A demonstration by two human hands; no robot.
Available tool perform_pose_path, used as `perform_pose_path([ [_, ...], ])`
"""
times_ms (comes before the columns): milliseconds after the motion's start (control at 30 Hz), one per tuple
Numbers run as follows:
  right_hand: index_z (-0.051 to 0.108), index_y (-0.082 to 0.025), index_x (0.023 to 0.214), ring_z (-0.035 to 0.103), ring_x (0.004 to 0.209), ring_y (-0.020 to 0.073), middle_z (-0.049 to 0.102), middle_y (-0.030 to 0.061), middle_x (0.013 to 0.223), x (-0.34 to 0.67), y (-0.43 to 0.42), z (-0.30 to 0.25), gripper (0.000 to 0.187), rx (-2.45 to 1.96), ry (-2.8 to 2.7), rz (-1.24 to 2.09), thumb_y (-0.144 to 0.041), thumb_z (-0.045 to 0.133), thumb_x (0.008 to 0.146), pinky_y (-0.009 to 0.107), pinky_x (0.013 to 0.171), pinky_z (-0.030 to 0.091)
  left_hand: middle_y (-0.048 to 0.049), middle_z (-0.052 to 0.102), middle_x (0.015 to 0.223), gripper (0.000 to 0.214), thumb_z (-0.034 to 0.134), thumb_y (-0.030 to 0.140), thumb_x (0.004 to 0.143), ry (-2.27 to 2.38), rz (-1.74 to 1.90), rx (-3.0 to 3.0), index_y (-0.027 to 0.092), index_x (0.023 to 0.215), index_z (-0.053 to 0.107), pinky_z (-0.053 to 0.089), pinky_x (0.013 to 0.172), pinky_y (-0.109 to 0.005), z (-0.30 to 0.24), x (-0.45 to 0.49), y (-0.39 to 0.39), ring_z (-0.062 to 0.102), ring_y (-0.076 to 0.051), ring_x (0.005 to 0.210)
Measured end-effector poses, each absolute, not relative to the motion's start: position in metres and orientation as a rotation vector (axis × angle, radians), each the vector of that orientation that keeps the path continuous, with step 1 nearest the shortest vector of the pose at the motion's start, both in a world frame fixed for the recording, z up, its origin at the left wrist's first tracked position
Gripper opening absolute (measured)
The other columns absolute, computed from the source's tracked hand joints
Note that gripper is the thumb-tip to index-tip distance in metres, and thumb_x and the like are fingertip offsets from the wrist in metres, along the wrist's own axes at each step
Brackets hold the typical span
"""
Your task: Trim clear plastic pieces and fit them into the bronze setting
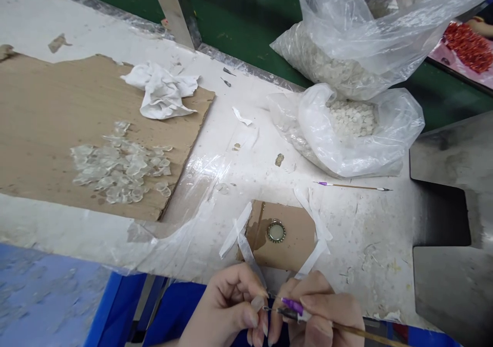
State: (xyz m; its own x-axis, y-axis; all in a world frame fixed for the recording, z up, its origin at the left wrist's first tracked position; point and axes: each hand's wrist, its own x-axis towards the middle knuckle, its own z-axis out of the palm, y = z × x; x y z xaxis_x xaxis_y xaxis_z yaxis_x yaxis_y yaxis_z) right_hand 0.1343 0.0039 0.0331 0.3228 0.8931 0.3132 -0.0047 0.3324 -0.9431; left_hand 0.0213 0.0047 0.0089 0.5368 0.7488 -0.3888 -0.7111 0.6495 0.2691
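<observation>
Far left: torn brown cardboard sheet (pixel 54 131) on white-smeared desk (pixel 370 265), loose pile of clear round plastic domes (pixel 121 166) on it, crumpled white cloth rag (pixel 162 93) at its far edge. Centre: small brown cardboard square (pixel 296 239) held by white tape strips, round metal bezel with crimped rim (pixel 276 231) on it. Bottom centre: left hand (pixel 227 306), grip curled together beside tool tip, anything pinched too small to tell. Right next to it: right hand (pixel 319 311), grip clamped on slim wooden-handled tool with purple collar and metal tip (pixel 292 309), tip just at left fingertips. Right of square: second purple-collared wooden tool (pixel 352 186) lying on desk. Far right: lower clear plastic bag of pale round pieces (pixel 352 131), upper clear plastic bag of pale round pieces (pixel 319 59).
</observation>
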Motion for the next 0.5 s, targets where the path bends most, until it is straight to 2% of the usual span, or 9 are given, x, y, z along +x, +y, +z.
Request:
perform_pose_path([
  [233, 0.066, -0.023, 0.116, 0.058, 0.047, 0.0147, 0.059, 0.0000, 0.074, 0.132, -0.002, 0.029, 0.018, -1.036, -1.040, 0.763, -0.026, 0.050, 0.108, 0.025, 0.038, 0.055, 0.0086, 0.053, 0.046, 0.019, 0.090, 0.042, 0.080, 0.363, 0.951, 0.101, 0.025, 0.086, 0.083, 0.033, 0.039, -0.010, -0.012, 0.034, -0.005, 0.038, -0.003, 0.036],
  [367, 0.067, -0.023, 0.115, 0.058, 0.047, 0.0145, 0.058, 0.0002, 0.073, 0.134, 0.000, 0.029, 0.017, -1.040, -1.058, 0.749, -0.024, 0.052, 0.107, 0.024, 0.036, 0.053, 0.0077, 0.056, 0.050, 0.016, 0.088, 0.039, 0.083, 0.363, 0.931, 0.105, 0.025, 0.090, 0.083, 0.037, 0.043, -0.010, -0.014, 0.033, -0.005, 0.039, -0.002, 0.038],
  [500, 0.068, -0.022, 0.116, 0.057, 0.046, 0.0150, 0.057, 0.0001, 0.071, 0.137, 0.002, 0.029, 0.018, -1.016, -1.096, 0.751, -0.024, 0.052, 0.107, 0.024, 0.035, 0.051, 0.0067, 0.061, 0.051, 0.018, 0.091, 0.039, 0.079, 0.385, 0.889, 0.097, 0.025, 0.087, 0.083, 0.038, 0.043, -0.011, -0.005, 0.029, 0.000, 0.045, -0.003, 0.039],
])
